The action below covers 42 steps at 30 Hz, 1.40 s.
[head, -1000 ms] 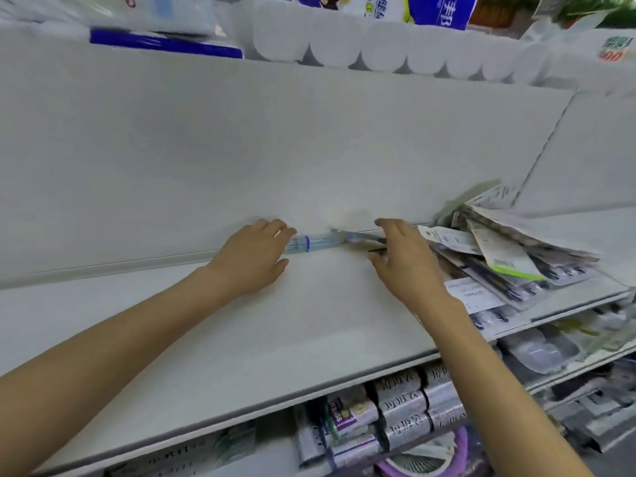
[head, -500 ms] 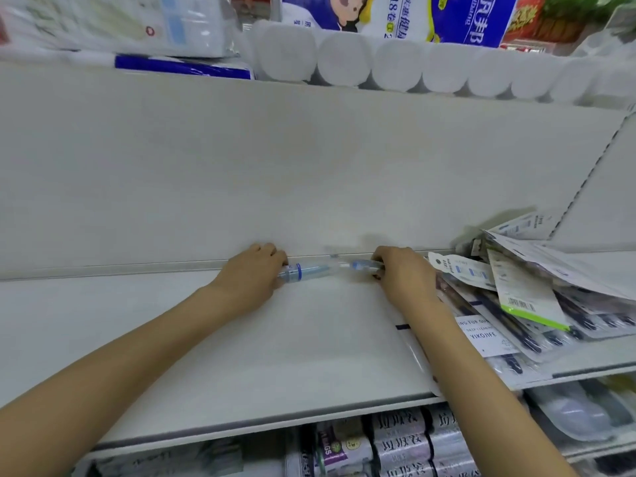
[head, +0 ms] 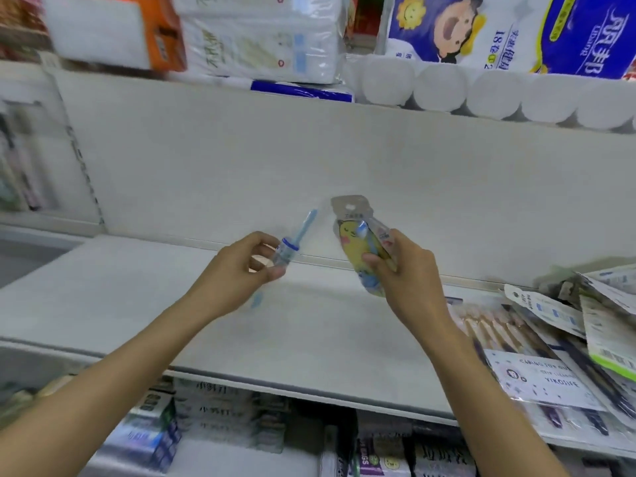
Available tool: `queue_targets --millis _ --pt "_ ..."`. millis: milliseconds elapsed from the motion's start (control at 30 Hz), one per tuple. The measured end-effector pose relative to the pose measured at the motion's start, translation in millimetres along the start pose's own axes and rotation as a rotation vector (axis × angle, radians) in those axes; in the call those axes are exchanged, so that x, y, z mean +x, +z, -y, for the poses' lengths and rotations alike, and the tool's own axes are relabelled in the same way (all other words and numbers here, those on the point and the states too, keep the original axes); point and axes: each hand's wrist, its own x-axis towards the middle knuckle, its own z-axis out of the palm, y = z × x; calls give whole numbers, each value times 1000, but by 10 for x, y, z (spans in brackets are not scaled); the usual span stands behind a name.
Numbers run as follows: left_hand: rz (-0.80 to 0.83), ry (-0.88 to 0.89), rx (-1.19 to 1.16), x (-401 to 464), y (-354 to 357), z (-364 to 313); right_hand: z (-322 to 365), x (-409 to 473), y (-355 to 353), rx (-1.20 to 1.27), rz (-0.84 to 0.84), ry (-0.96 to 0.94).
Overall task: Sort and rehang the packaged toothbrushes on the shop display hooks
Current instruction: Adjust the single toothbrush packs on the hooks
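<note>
Left hand (head: 241, 270) pinching a clear-packed blue brush (head: 290, 247) between thumb and fingertips, tip angled up and right. Right hand (head: 401, 270) gripping a yellow cartoon pack (head: 361, 246) by its lower half, hang-hole tab uppermost. Both raised above a white shelf (head: 172, 304), forearms reaching forward, packs near but apart. Likely risk: slippery film sliding from the light left pinch. No hooks visible. Right of the hands, heaped packs (head: 537, 339) overhanging the shelf edge, easily knocked off.
</note>
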Motion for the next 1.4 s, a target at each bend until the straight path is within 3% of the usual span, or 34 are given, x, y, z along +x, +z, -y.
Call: queue_targets --millis 167,300,667,1067,1400 --pt "-70 -7 -219 -446 -473 135 417 -49 378 221 89 -33" --pt "-130 -42 -264 -832 -900 302 815 -123 726 390 188 -53" --pt "-317 -155 -528 -2071 -2352 874 2323 -630 1758 614 343 -115" --pt "-367 -195 -516 -3239 -3804 1504 3863 -1402 2855 611 405 -156" --pt "-381 -224 -519 -3335 -4401 1867 4443 -1372 3372 594 426 -175"
